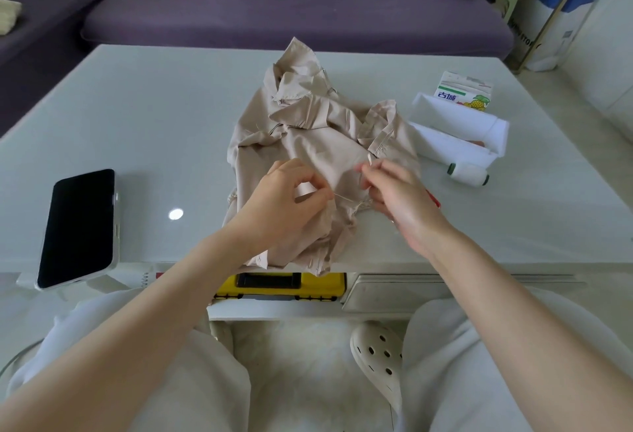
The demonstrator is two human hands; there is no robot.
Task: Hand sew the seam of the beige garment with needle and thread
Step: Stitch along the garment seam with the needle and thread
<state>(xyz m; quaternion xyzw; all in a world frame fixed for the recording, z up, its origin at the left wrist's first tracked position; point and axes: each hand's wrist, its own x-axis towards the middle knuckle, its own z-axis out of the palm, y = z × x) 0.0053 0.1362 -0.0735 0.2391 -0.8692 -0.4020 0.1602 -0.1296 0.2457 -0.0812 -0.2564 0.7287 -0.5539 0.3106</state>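
While the beige garment (310, 138) lies crumpled at the middle of the pale table (164, 109), the left hand (284, 203) pinches its cloth and the right hand (397, 200) pinches the needle (369, 159), thread (344, 196) stretched between them.

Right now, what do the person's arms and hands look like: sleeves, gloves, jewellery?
The left hand and right hand are ungloved. The left forearm and right forearm are bare to the frame's edge: no sleeve, watch or bracelet shows. Any ring is too small to tell.
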